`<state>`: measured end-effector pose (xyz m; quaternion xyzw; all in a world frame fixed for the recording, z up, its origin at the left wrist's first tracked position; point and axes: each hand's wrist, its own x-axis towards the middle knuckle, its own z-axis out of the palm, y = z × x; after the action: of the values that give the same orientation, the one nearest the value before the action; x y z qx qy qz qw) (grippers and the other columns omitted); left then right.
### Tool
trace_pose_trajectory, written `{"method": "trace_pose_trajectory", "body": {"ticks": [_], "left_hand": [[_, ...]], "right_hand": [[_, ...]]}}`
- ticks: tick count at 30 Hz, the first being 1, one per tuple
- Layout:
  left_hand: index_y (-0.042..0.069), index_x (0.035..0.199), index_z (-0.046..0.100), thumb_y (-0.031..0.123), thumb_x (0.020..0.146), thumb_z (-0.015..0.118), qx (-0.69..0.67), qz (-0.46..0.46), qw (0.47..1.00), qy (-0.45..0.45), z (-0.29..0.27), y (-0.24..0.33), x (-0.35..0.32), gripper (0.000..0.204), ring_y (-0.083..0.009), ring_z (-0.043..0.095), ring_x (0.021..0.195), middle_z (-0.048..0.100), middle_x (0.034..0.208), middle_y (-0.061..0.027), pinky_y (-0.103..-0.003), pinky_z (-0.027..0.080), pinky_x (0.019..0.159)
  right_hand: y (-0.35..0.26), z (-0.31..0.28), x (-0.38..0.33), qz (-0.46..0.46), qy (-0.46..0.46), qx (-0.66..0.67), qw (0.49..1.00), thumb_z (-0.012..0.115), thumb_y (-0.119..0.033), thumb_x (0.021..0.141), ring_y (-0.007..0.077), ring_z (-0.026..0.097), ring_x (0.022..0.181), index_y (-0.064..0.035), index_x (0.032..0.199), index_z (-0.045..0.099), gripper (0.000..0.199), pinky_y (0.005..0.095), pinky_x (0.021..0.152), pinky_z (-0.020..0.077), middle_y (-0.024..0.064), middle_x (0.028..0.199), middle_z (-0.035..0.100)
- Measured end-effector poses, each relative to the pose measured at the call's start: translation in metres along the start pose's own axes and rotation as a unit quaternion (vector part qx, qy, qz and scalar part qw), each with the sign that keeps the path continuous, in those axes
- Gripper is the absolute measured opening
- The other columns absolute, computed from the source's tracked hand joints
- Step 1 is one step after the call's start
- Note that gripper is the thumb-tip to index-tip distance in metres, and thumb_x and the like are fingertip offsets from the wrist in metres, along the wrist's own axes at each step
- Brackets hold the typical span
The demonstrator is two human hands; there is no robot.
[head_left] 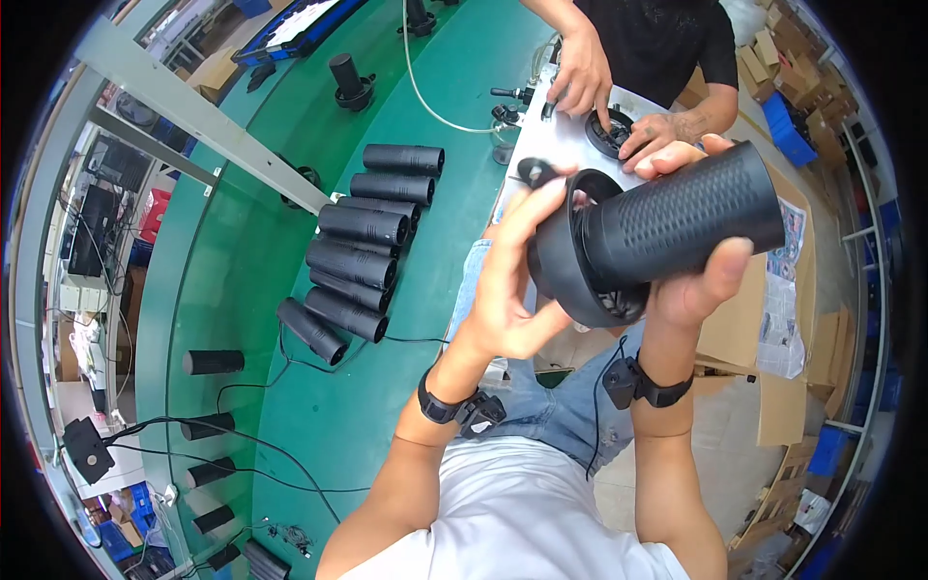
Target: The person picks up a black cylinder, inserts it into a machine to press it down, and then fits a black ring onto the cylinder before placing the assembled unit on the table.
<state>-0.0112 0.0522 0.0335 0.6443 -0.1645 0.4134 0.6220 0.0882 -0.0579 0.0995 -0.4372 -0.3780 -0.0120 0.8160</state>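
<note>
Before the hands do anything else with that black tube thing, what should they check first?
1. Right hand grips the tube: ok, fingers wrap its body.
2. Left hand on the flared ring at the tube's end: ok, fingertips touch its rim.
3. Ring seated straight on the tube: cannot tell, the joint is hidden.
4. Wrist cable clear of the tube: ok, it hangs below.
5. Other person's hands apart from the tube: ok, they work on the grey plate beyond.
6. Stacked tubes on the green table: ok, lying aside to the left.
</note>
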Motion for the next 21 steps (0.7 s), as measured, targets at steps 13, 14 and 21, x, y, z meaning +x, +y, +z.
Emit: {"method": "trace_pose_trajectory", "body": {"ticks": [13, 14, 21], "left_hand": [[0.012, 0.127, 0.041, 0.003, 0.064, 0.081, 0.154, 0.189, 0.965, 0.099, 0.009, -0.001, 0.000, 0.075, -0.0426, 0.053, 0.117, 0.047, 0.130, -0.0296, -0.047, 0.044, 0.096], [0.012, 0.127, 0.041, 0.004, 0.063, 0.082, 0.171, 0.196, 0.961, 0.094, 0.007, -0.001, -0.001, 0.075, -0.0423, 0.053, 0.116, 0.047, 0.131, -0.0293, -0.047, 0.045, 0.096], [0.001, 0.106, 0.056, 0.013, 0.068, 0.061, 0.336, 0.100, 0.923, 0.160, -0.048, 0.033, -0.042, 0.040, -0.0373, 0.051, 0.108, 0.052, 0.120, -0.0219, -0.049, 0.041, 0.094]], "right_hand": [[0.003, -0.009, -0.002, -0.060, -0.148, 0.179, 0.971, 0.067, -0.054, 0.075, 0.0269, 0.049, 0.098, -0.0025, 0.127, 0.035, 0.080, 0.0388, 0.096, 0.0355, 0.0142, 0.106, 0.050], [0.006, -0.011, -0.002, -0.051, -0.146, 0.185, 0.971, 0.067, -0.054, 0.075, 0.0270, 0.049, 0.098, -0.0022, 0.127, 0.035, 0.080, 0.0389, 0.095, 0.0362, 0.0144, 0.106, 0.050], [0.008, -0.011, -0.028, 0.031, -0.113, -0.121, 0.986, 0.072, -0.054, 0.072, 0.0298, 0.051, 0.108, 0.0017, 0.122, 0.044, 0.080, 0.0397, 0.096, 0.0382, 0.0193, 0.114, 0.054]]}}
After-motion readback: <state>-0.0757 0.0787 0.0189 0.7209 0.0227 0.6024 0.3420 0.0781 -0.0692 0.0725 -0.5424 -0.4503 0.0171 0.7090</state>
